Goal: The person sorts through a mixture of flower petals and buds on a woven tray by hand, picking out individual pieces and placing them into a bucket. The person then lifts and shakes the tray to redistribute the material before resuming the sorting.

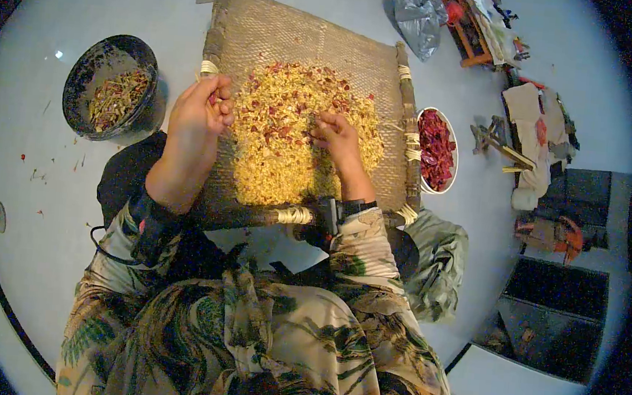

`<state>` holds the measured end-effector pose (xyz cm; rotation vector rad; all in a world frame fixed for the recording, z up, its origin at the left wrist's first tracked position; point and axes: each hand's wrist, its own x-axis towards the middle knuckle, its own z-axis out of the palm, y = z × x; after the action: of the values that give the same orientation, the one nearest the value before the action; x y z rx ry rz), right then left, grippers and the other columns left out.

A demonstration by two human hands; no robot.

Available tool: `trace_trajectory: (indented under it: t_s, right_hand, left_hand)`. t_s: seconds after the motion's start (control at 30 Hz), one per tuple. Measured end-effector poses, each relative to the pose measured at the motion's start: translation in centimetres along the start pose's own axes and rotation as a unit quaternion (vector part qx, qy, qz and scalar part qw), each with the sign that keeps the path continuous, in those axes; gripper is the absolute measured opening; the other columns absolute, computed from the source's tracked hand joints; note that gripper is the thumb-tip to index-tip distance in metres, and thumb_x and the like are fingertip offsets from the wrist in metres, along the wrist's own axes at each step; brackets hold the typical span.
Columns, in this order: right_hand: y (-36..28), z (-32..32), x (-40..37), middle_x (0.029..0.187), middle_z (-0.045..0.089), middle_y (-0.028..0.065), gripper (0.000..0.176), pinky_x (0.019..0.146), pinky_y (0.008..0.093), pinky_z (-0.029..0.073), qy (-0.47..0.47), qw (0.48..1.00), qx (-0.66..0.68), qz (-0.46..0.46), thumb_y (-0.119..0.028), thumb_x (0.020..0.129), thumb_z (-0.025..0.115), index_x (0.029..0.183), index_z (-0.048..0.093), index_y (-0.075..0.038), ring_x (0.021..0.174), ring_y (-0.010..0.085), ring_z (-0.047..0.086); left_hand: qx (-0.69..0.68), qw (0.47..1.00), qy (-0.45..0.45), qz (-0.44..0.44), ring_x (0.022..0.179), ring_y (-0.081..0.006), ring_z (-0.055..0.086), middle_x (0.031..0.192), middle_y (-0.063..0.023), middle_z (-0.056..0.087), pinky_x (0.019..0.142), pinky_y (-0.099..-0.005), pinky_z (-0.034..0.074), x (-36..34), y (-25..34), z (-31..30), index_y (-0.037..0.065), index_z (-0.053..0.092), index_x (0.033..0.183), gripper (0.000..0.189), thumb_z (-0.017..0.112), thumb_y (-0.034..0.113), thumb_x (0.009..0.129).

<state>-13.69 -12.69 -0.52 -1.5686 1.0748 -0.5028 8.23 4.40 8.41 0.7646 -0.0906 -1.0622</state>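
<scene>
A wide heap of yellow seeds (274, 168) mixed with dark red dried flakes lies on a woven mesh screen (270, 27) in a wooden frame. Over the heap's left edge, my left hand (202, 110) is raised with its fingers curled closed. A small reddish bit shows at its fingertips, too small to name. My right hand (339, 140) is low over the middle of the heap, thumb and fingers pinched together. Whatever is between them is hidden.
A black bucket (74, 93) with dry stems and reddish scraps stands left. To the right, a white oval bowl (447, 180) holds dark red dried pieces. A grey plastic bag (419, 20) and a cloth-covered seat (527, 114) are farther off. Scraps dot the floor.
</scene>
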Motion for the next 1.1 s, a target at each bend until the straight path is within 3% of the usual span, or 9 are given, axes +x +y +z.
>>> trace_trajectory:
  t_s: [0.23, 0.3, 0.37, 0.4, 0.43, 0.53, 0.8, 0.87, 1.1]
  right_hand:
    - [-2.3, 3.9, -0.9, 0.084, 0.063, 0.0167, 0.019, 0.065, 0.0381, 0.048, -0.028, 0.882, -0.387, -0.267, -0.016, 0.078, 0.063, 0.09, 0.062, -0.002, 0.077, 0.029, 0.062]
    - [0.2, 6.2, 0.0, 0.084, 0.061, 0.0202, 0.019, 0.068, 0.0431, 0.047, -0.055, 0.849, -0.487, -0.199, -0.019, 0.078, 0.057, 0.085, 0.061, -0.002, 0.078, 0.0372, 0.059]
    - [0.4, 6.6, -0.2, 0.082, 0.06, 0.0206, 0.02, 0.066, 0.0445, 0.047, -0.045, 0.882, -0.424, -0.203, -0.019, 0.079, 0.051, 0.083, 0.061, -0.003, 0.078, 0.038, 0.059]
    - [0.5, 6.2, -0.4, 0.08, 0.059, 0.0223, 0.019, 0.066, 0.0451, 0.048, 0.014, 0.828, -0.49, -0.273, -0.016, 0.078, 0.047, 0.083, 0.062, -0.004, 0.078, 0.038, 0.06]
    - [-1.4, 6.3, -0.6, 0.082, 0.063, 0.0227, 0.027, 0.067, 0.0461, 0.047, -0.024, 0.909, -0.391, -0.144, -0.022, 0.079, 0.049, 0.083, 0.064, 0.0, 0.076, 0.0371, 0.061]
    - [1.4, 5.5, 0.4, 0.071, 0.061, 0.0221, 0.025, 0.058, 0.0484, 0.046, 0.054, 0.849, -0.439, -0.288, -0.024, 0.072, 0.057, 0.067, 0.063, -0.001, 0.065, 0.0386, 0.059]
    - [-2.1, 3.8, -4.8, 0.071, 0.057, 0.018, 0.014, 0.059, 0.0435, 0.043, 0.092, 0.958, -0.213, -0.171, -0.016, 0.076, 0.063, 0.077, 0.056, -0.004, 0.067, 0.0371, 0.055]
    - [-1.4, 4.2, -4.4, 0.071, 0.058, 0.0169, 0.014, 0.06, 0.0425, 0.044, 0.08, 0.99, 0.019, -0.116, -0.014, 0.074, 0.065, 0.079, 0.057, -0.004, 0.068, 0.035, 0.056]
    - [-2.8, 2.0, -6.5, 0.071, 0.058, 0.0144, 0.013, 0.06, 0.0383, 0.045, 0.116, 0.971, -0.119, -0.174, -0.015, 0.079, 0.061, 0.081, 0.055, -0.004, 0.066, 0.029, 0.057]
  left_hand:
    - [0.015, 1.0, -0.013, 0.005, 0.063, -0.0089, 0.044, 0.074, -0.0003, 0.047, 0.054, -0.0224, 0.037, 0.1, -0.3, 0.2, 0.003, 0.052, 0.092, 0.017, 0.048, 0.019, 0.09]
    - [0.032, 0.999, 0.013, -0.002, 0.064, -0.0088, 0.045, 0.074, 0.0, 0.047, 0.054, -0.0217, 0.037, -0.4, -0.2, -0.5, 0.004, 0.053, 0.092, 0.015, 0.049, 0.018, 0.089]
    - [0.078, 0.994, 0.078, -0.002, 0.064, -0.0078, 0.045, 0.074, 0.0014, 0.047, 0.054, -0.0197, 0.036, -0.6, -0.2, 1.5, 0.006, 0.054, 0.092, 0.01, 0.052, 0.016, 0.088]
    - [0.06, 0.994, 0.094, 0.006, 0.062, -0.0067, 0.044, 0.074, 0.0026, 0.048, 0.053, -0.0196, 0.035, -1.0, -0.2, 2.0, 0.008, 0.055, 0.09, 0.009, 0.055, 0.016, 0.087]
    - [0.027, 0.997, 0.065, -0.033, 0.061, -0.006, 0.042, 0.071, 0.004, 0.046, 0.053, -0.0201, 0.034, 0.0, -0.4, 0.9, 0.009, 0.054, 0.086, 0.008, 0.055, 0.018, 0.086]
    - [0.061, 0.997, 0.044, -0.024, 0.058, -0.0045, 0.038, 0.067, 0.0063, 0.041, 0.051, -0.0201, 0.027, -0.1, -0.7, 0.5, 0.014, 0.052, 0.081, 0.012, 0.053, 0.024, 0.088]
    - [0.071, 0.995, 0.067, -0.032, 0.054, -0.007, 0.041, 0.064, 0.0048, 0.043, 0.048, -0.022, 0.032, 0.2, -3.0, 0.7, 0.014, 0.05, 0.078, 0.014, 0.052, 0.023, 0.089]
    - [0.128, 0.99, 0.007, -0.057, 0.053, -0.007, 0.042, 0.063, 0.0041, 0.043, 0.045, -0.0218, 0.032, 0.6, -3.7, -0.6, 0.013, 0.05, 0.078, 0.014, 0.051, 0.022, 0.089]
    - [0.199, 0.971, -0.033, -0.128, 0.043, -0.0058, 0.038, 0.058, 0.0031, 0.043, 0.035, -0.0197, 0.03, 0.7, -7.3, -1.1, 0.011, 0.051, 0.079, 0.017, 0.049, 0.023, 0.091]
